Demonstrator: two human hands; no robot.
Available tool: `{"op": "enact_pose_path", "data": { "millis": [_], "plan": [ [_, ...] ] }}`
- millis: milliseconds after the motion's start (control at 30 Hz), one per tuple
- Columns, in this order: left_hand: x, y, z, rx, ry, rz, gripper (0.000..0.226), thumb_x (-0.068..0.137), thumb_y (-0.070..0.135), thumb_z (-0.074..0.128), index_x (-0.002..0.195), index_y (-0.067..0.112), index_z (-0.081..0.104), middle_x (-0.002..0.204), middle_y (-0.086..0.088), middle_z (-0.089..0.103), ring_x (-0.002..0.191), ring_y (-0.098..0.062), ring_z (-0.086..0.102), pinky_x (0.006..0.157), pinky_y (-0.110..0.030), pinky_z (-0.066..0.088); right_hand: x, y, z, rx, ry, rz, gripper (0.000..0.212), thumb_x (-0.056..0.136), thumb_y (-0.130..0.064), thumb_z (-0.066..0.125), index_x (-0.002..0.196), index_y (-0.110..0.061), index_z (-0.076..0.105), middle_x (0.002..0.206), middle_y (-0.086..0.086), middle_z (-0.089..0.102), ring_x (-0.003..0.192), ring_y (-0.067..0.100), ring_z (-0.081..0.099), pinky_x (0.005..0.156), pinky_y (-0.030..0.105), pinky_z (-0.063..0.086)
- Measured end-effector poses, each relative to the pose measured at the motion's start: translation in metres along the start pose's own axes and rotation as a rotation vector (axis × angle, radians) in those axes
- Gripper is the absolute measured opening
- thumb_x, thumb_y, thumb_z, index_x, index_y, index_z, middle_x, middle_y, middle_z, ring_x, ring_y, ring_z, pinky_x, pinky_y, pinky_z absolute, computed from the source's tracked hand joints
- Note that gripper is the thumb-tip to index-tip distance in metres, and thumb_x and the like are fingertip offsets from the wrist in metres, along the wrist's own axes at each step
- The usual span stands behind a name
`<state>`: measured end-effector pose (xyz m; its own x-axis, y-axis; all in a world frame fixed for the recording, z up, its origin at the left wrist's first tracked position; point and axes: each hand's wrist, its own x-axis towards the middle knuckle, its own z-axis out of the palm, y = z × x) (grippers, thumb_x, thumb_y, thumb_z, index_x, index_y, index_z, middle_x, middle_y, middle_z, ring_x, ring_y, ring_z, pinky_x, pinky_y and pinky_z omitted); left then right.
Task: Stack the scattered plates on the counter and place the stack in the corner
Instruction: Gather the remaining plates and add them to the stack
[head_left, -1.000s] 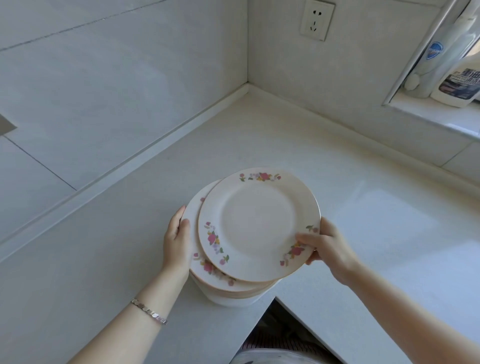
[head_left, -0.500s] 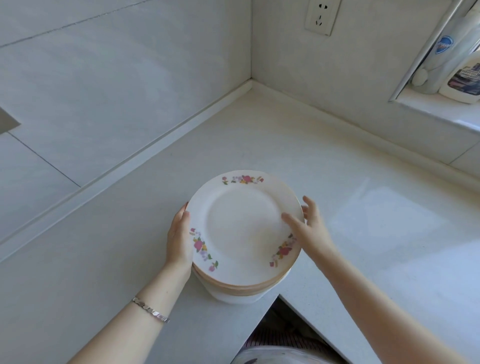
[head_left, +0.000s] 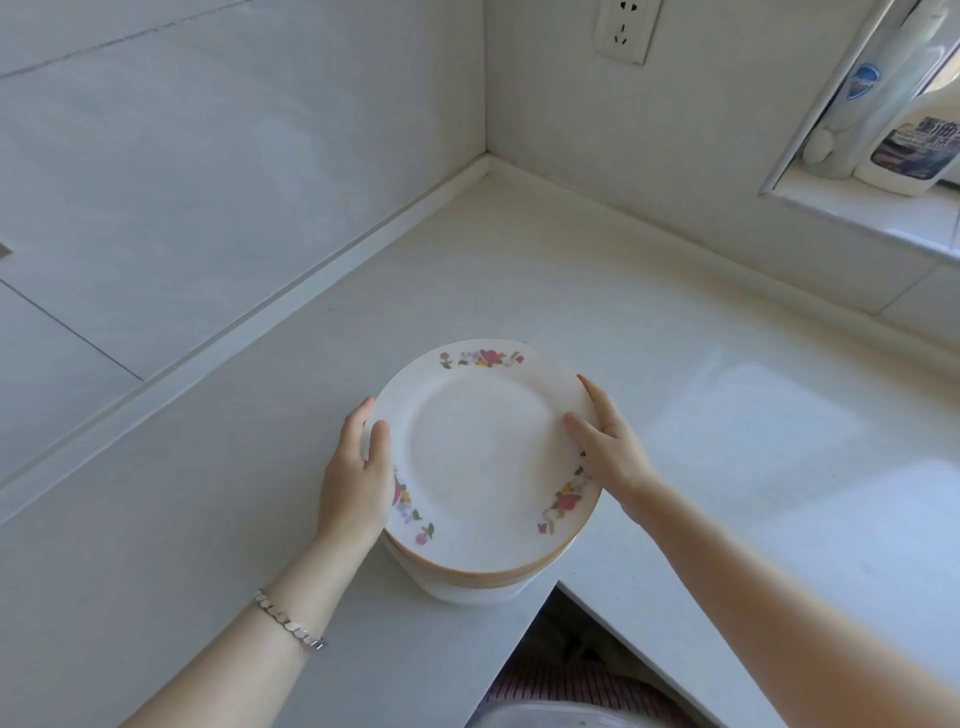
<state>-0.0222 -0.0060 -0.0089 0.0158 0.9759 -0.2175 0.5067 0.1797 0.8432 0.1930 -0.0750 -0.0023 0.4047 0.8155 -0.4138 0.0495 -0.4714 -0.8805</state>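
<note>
The stack of plates (head_left: 467, 579) sits at the near edge of the counter (head_left: 519, 270), its top plate (head_left: 483, 457) squared up now where a second ago it overhung. My left hand (head_left: 358, 478) and right hand (head_left: 610, 452) each grip the rim. Stacking looks done, though the corner (head_left: 485, 163) is well apart.
</note>
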Motion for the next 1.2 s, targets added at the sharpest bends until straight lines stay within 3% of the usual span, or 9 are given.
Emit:
{"op": "enact_pose_path", "data": {
  "millis": [133,233,300,433,667,900,1033,1100,1200],
  "plan": [
    [0.003,0.017,0.007,0.489,0.114,0.416,0.045,0.093,0.024,0.039,0.128,-0.002,0.050,0.139,-0.022,0.047,0.134,-0.035,0.039,0.112,-0.047,0.024,-0.003,0.011,-0.014,0.119,-0.049,0.036,0.046,0.098,-0.035,0.037,0.143,-0.028,0.031,0.133,-0.012,0.042,0.120,0.008,0.042,0.103,0.028,0.034],
    [-0.002,0.044,0.036,0.474,-0.047,0.640,0.042,0.087,0.023,0.039,0.112,-0.001,0.062,0.127,-0.021,0.057,0.124,-0.035,0.049,0.106,-0.034,0.031,-0.012,0.032,-0.036,0.173,0.105,0.134,0.035,0.097,-0.030,0.042,0.126,-0.013,0.052,0.113,0.003,0.063,0.108,0.018,0.058,0.101,0.037,0.045],
    [-0.012,0.069,0.062,0.444,-0.270,0.658,0.030,0.089,0.017,0.043,0.102,0.003,0.066,0.112,-0.013,0.064,0.112,-0.030,0.054,0.092,-0.022,0.034,-0.024,0.046,-0.061,0.187,0.177,0.219,0.026,0.095,-0.021,0.048,0.114,-0.007,0.059,0.093,0.005,0.068,0.090,0.020,0.065,0.091,0.037,0.050],
    [-0.036,0.114,0.131,0.677,-0.647,0.680,0.024,0.092,0.019,0.041,0.096,0.010,0.063,0.090,-0.004,0.063,0.092,-0.026,0.056,0.073,-0.028,0.040,-0.062,0.080,-0.132,0.118,0.289,0.318,0.017,0.093,-0.014,0.049,0.104,-0.009,0.061,0.080,0.003,0.067,0.074,0.016,0.064,0.084,0.032,0.051],
    [-0.146,0.160,0.262,0.815,-0.963,0.798,0.025,0.093,0.023,0.039,0.101,0.015,0.061,0.093,-0.003,0.062,0.082,-0.023,0.051,0.070,-0.027,0.039,-0.155,0.159,-0.266,0.008,0.397,0.431,0.012,0.092,-0.013,0.047,0.100,-0.012,0.057,0.083,0.004,0.063,0.072,0.015,0.059,0.063,0.020,0.042],
    [-0.296,0.166,0.413,0.790,-1.186,0.733,0.016,0.091,0.023,0.041,0.084,0.022,0.056,0.091,-0.001,0.063,0.079,-0.023,0.057,0.070,-0.028,0.045,-0.273,0.283,-0.429,-0.192,0.583,0.570,0.012,0.092,-0.018,0.049,0.100,-0.018,0.058,0.096,0.002,0.059,0.067,0.011,0.051,0.051,0.014,0.037],
    [-0.372,0.167,0.479,0.797,-1.238,0.703,0.017,0.090,0.025,0.042,0.084,0.023,0.057,0.094,-0.002,0.069,0.092,-0.024,0.064,0.077,-0.031,0.051,-0.339,0.350,-0.523,-0.269,0.763,0.717,0.034,0.092,-0.020,0.047,0.123,-0.012,0.058,0.123,0.005,0.062,0.108,0.019,0.057,0.085,0.023,0.041],
    [-0.403,0.167,0.505,0.808,-1.244,0.706,0.017,0.089,0.025,0.042,0.085,0.023,0.059,0.091,0.000,0.069,0.089,-0.023,0.065,0.075,-0.031,0.051,-0.363,0.381,-0.562,-0.266,0.853,0.823,0.041,0.091,-0.018,0.045,0.131,-0.009,0.050,0.137,0.012,0.050,0.127,0.025,0.045,0.099,0.030,0.037],
    [-0.442,0.169,0.532,0.811,-1.254,0.691,0.016,0.090,0.023,0.043,0.086,0.022,0.058,0.086,0.001,0.065,0.088,-0.024,0.065,0.073,-0.030,0.051,-0.389,0.417,-0.604,-0.278,0.977,1.028,0.050,0.090,-0.016,0.043,0.137,-0.003,0.035,0.143,0.022,0.033,0.134,0.035,0.027,0.105,0.042,0.031]
  ]
}}
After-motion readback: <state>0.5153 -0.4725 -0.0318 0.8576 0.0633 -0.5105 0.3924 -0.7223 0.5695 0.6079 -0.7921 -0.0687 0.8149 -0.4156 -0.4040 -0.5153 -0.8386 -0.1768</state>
